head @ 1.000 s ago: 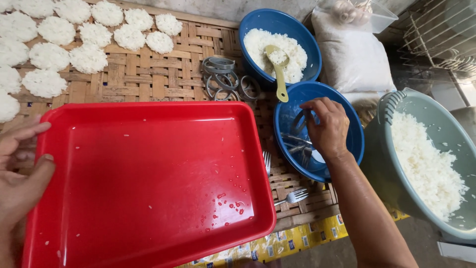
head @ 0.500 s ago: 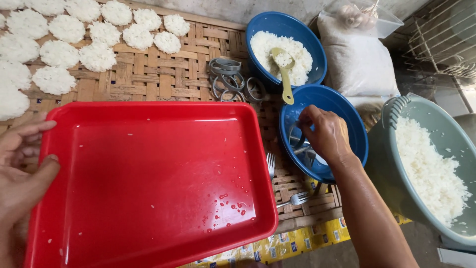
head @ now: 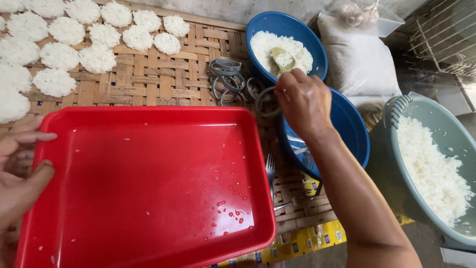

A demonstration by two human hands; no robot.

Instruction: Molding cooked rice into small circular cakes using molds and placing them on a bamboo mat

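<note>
My right hand [head: 303, 101] pinches a thin grey ring mould [head: 268, 102] above the near rim of the lower blue bowl [head: 349, 130], which holds water and utensils. My left hand [head: 20, 173] rests against the left rim of a wet, empty red tray [head: 148, 183], with its fingers apart and the thumb on the rim. A pile of similar grey rings [head: 225, 79] lies on the woven bamboo mat [head: 148, 82] just behind the tray. A second blue bowl [head: 292, 27] holds cooked rice and a spoon [head: 282, 57].
Several round white rice cakes [head: 74, 44] cover the mat at the back left. A grey-green strainer basin of rice [head: 426, 168] stands at the right, with a white sack [head: 357, 54] behind it. A fork [head: 270, 166] lies between tray and bowl.
My right hand has lifted out of the lower blue bowl and moved up and left, now holding a grey ring. My left hand has stayed at the tray's left rim.
</note>
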